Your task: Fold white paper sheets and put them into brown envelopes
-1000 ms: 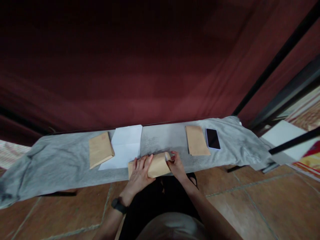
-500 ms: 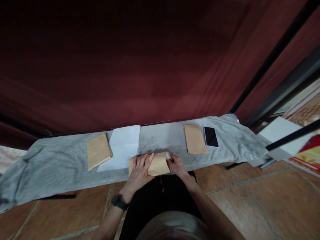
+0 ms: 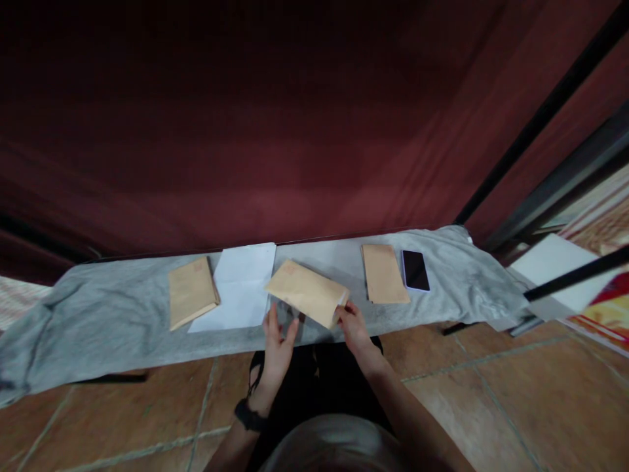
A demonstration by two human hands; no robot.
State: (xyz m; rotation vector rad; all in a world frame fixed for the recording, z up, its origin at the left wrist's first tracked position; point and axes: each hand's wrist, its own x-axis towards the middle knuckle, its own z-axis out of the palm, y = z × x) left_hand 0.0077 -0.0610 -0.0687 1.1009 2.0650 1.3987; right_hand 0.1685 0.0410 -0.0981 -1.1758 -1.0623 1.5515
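Observation:
A brown paper envelope [image 3: 307, 292] is tilted over the middle of the cloth-covered bench. My right hand [image 3: 352, 324] pinches its right end, where a little white paper shows at the opening. Just below the envelope's left part is my left hand [image 3: 280, 334], fingers spread and holding nothing. White paper sheets [image 3: 243, 285] lie to the left of the envelope. Beside them, farther left, rests a stack of brown envelopes [image 3: 191, 292]. Another brown envelope stack [image 3: 386, 274] lies to the right of my right hand.
A phone [image 3: 415, 270] with a dark screen lies right of the right-hand stack. Grey cloth [image 3: 113, 314] covers the narrow bench, which stands against a dark red wall [image 3: 314, 164]. Black metal bars [image 3: 535, 137] and a white board [image 3: 553, 269] are at the right.
The envelope has been lifted and swung, its left end now farther from me. My left hand has let go of it and opened, while my right hand keeps hold of the right end.

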